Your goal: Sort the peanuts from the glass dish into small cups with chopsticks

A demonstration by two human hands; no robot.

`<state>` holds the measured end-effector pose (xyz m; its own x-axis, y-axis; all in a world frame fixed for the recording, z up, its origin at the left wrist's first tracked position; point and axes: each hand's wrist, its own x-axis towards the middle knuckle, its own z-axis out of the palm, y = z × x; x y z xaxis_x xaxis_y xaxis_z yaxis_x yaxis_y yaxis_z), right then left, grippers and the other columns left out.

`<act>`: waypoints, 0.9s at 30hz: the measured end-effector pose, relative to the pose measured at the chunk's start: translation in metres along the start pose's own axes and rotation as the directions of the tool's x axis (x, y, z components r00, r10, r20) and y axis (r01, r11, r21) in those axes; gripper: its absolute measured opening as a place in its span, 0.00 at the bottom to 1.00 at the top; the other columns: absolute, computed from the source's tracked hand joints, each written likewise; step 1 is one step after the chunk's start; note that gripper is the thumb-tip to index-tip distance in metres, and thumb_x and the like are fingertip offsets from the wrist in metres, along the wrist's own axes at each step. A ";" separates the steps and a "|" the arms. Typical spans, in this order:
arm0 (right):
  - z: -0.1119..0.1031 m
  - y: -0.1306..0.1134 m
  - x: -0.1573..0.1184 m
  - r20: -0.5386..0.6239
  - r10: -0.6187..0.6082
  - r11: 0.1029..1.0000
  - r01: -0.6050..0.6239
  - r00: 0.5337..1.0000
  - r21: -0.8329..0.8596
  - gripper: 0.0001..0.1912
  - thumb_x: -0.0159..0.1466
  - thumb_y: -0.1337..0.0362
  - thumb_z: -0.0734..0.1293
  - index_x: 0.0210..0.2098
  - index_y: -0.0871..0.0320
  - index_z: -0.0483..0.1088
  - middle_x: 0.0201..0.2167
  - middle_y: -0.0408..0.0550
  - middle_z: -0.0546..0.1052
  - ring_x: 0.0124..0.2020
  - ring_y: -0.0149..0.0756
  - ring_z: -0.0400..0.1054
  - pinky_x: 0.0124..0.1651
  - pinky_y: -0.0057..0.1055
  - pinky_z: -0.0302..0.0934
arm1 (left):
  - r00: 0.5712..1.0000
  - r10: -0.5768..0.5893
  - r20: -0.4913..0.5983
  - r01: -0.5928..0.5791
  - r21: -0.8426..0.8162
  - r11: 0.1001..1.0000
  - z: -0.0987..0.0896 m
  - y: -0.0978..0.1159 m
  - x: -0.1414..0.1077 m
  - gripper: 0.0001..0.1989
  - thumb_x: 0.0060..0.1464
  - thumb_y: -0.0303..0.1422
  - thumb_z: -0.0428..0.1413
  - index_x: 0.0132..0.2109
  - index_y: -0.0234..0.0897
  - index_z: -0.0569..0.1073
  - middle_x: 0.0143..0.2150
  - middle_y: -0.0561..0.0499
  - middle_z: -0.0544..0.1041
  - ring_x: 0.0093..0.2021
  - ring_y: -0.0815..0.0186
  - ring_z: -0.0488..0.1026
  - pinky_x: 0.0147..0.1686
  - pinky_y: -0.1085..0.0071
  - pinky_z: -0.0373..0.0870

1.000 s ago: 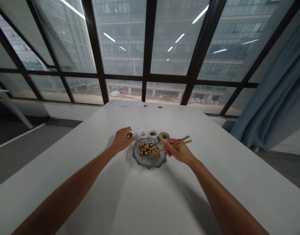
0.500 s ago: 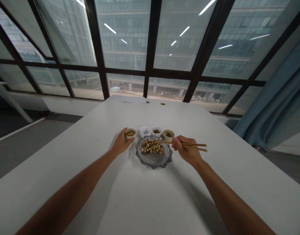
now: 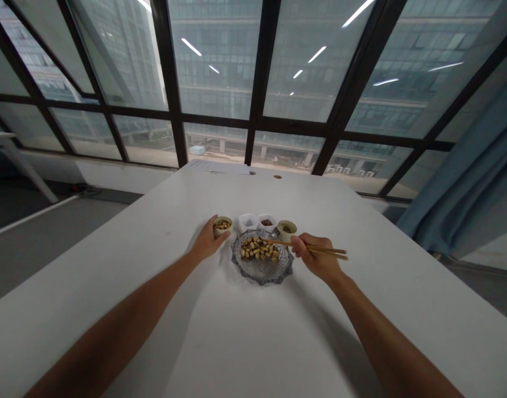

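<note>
Pinching brown wooden chopsticks (image 3: 333,251) in right hand (image 3: 318,258), over scalloped clear glass plate (image 3: 262,272); cupping small round pale-green cup (image 3: 223,232) in left hand (image 3: 205,243), well inside tabletop (image 3: 253,331) far edge. Might drop tan oval nuts (image 3: 259,250) through slipping tips.

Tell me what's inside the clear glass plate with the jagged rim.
The plate holds a heap of small tan nuts toward its far side, with thin wooden chopsticks reaching over them. Whatever the upper nuts cover can't be seen.
</note>
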<state>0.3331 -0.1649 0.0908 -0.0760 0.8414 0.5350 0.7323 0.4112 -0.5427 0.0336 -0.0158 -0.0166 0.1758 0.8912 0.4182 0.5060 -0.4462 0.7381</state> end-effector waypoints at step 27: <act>0.019 0.012 -0.005 -0.131 0.158 0.985 -0.147 0.979 0.088 0.28 0.67 0.40 0.59 0.24 0.54 0.71 0.18 0.47 0.77 0.19 0.37 0.71 0.23 0.31 0.65 | 1.000 -0.012 -0.004 0.012 0.015 1.000 0.000 0.005 -0.001 0.38 0.54 0.47 0.59 0.65 0.35 0.58 0.61 0.37 0.71 0.61 0.52 0.70 0.61 0.52 0.66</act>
<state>0.3289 -0.1580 0.0692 0.1303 0.8425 0.5227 0.6734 0.3118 -0.6703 0.0354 -0.0189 -0.0136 0.1663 0.8963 0.4111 0.5210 -0.4338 0.7351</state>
